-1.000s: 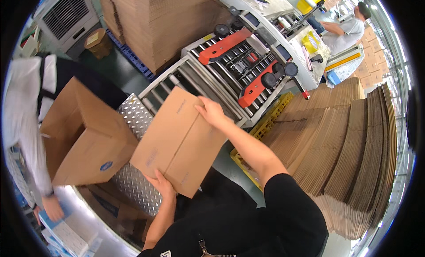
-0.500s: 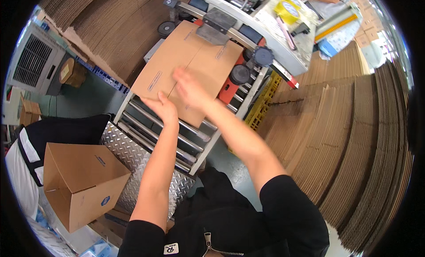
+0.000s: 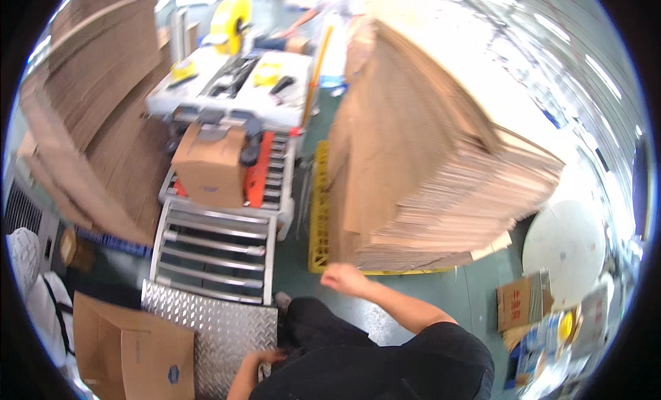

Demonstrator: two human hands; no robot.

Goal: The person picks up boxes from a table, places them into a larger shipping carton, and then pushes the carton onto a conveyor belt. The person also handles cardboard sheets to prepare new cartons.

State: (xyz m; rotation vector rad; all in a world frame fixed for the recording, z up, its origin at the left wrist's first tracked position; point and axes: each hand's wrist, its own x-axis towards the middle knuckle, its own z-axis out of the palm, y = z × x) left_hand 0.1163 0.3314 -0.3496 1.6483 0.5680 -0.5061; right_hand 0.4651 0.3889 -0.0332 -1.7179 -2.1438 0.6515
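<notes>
Green floor (image 3: 406, 296) lay around a stack (image 3: 427, 166) of flat card, which stood on a yellow pallet (image 3: 319, 207) to the right of the rollers (image 3: 213, 243). We had our right hand (image 3: 346, 280) at the near low corner of the stack. Its fingers looked curled, but we could not tell if they touched the card or gripped it. Our left hand (image 3: 261, 356) was down by our leg, over the edge of the bumpy metal plate (image 3: 234, 331). It was blurry, so we could not tell if it was open or closed, and we saw nothing in it. On our left, an open box (image 3: 155, 352) sat beside the plate. Ahead, a small box (image 3: 208, 166) stood in the machine (image 3: 162, 104), with black wheels (image 3: 251, 141) next to it. We thought the stack could slip, because its edges were not even and one hard tug might drag more sheets along. We also thought the small box could jam if it sat crooked, and the open box could tip if our left elbow bumped it. As for marks, the open box had a round blue badge (image 3: 173, 374), with words too small for us to read. We saw a little dark mark (image 3: 208, 190) on the small box, just a smudge to us. Far to the right, a brown carton (image 3: 515, 305) had big red writing down its side.
</notes>
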